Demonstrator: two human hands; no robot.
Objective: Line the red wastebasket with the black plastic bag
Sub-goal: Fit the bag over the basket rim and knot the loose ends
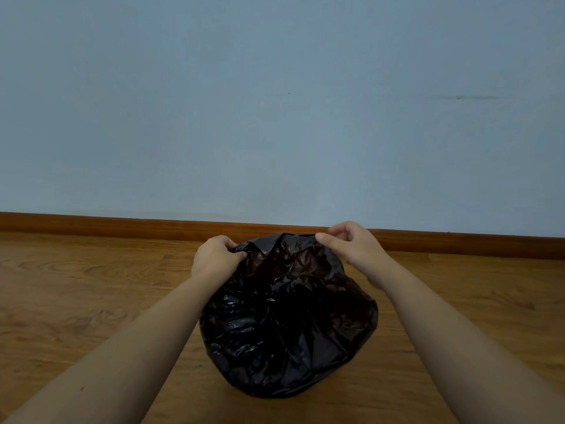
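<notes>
A crumpled black plastic bag (284, 325) bulges in front of me over the wooden floor, spread wide and puffed out. A faint reddish tint shows through its upper part, but the red wastebasket itself is hidden under the plastic. My left hand (215, 258) pinches the bag's far left edge. My right hand (351, 243) pinches the far right edge near the baseboard. Both forearms reach in from the bottom corners on either side of the bag.
A wooden floor (91, 286) runs to a brown baseboard (122, 223) under a plain pale blue wall (275, 102). Open floor lies left and right of the bag.
</notes>
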